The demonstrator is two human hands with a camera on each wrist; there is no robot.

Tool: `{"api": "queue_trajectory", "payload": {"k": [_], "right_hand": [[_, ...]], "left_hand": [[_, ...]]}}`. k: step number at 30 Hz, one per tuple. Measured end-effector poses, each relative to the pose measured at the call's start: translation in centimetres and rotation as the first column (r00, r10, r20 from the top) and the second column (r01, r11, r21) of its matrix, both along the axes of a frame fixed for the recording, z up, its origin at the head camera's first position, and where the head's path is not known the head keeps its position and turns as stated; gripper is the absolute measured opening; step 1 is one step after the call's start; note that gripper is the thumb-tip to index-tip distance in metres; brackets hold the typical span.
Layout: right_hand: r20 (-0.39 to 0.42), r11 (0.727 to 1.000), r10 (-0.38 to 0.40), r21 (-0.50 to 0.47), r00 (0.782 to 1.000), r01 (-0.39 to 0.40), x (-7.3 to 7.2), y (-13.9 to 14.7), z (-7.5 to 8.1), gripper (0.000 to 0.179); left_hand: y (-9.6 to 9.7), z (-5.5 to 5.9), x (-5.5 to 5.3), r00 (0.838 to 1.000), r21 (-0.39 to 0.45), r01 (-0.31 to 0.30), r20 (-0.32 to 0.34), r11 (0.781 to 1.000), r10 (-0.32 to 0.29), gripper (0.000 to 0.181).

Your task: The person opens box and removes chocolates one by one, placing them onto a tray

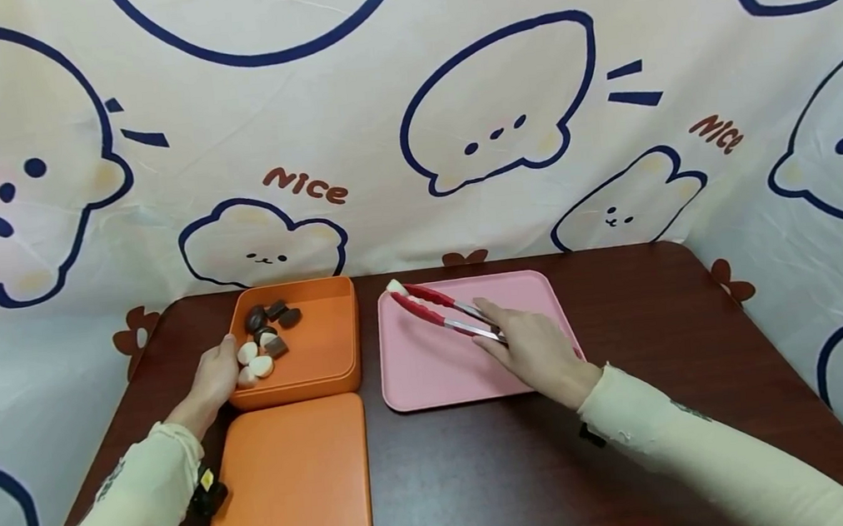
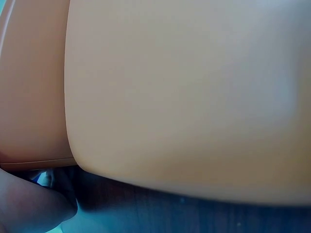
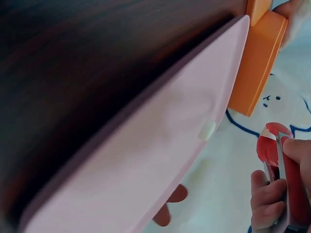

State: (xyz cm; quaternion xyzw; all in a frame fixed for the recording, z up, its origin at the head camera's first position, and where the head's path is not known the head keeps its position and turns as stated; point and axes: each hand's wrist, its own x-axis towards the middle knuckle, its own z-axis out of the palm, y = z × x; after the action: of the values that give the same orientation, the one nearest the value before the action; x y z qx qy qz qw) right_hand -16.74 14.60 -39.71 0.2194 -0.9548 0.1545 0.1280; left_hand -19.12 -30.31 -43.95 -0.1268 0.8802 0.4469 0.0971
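Observation:
My right hand [image 1: 538, 349] grips a pair of tongs [image 1: 463, 309] with red tips, held above the pink tray [image 1: 461, 376]. The tong arms stand apart. At the tray's far left corner is a small white piece [image 3: 207, 130]; the red tips overlap it in the head view, but the right wrist view shows it lying on the tray, apart from them. My left hand [image 1: 213, 377] holds the left side of an orange box [image 1: 330, 338], its fingers partly hidden. Inside are several dark brown pieces [image 1: 255, 318] and several white pieces [image 1: 261, 365], gathered on the left.
An orange lid [image 1: 290, 483] lies flat in front of the box, below the left forearm. All stand on a dark brown wooden table [image 1: 645, 319]. A cartoon-printed cloth [image 1: 384, 174] hangs behind the table and along its sides.

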Motion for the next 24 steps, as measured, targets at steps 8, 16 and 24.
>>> {"api": "queue_trajectory", "payload": {"k": [8,16,24], "right_hand": [[0.127,0.996,-0.035,-0.077,0.991,0.045,-0.7,1.8,-0.2,0.042],[0.328,0.982,-0.018,-0.173,0.944,0.079,-2.2,2.9,-1.0,0.026],[0.451,0.958,0.042,-0.270,0.892,0.092,-3.1,3.2,-1.8,0.025]], "left_hand": [[0.0,0.0,0.0,1.000,0.007,-0.005,0.001,1.000,0.005,0.058],[-0.1,0.0,0.0,1.000,0.000,-0.008,-0.014,1.000,0.008,0.058],[-0.2,-0.1,-0.2,1.000,0.004,-0.006,0.000,1.000,0.006,0.059]]}}
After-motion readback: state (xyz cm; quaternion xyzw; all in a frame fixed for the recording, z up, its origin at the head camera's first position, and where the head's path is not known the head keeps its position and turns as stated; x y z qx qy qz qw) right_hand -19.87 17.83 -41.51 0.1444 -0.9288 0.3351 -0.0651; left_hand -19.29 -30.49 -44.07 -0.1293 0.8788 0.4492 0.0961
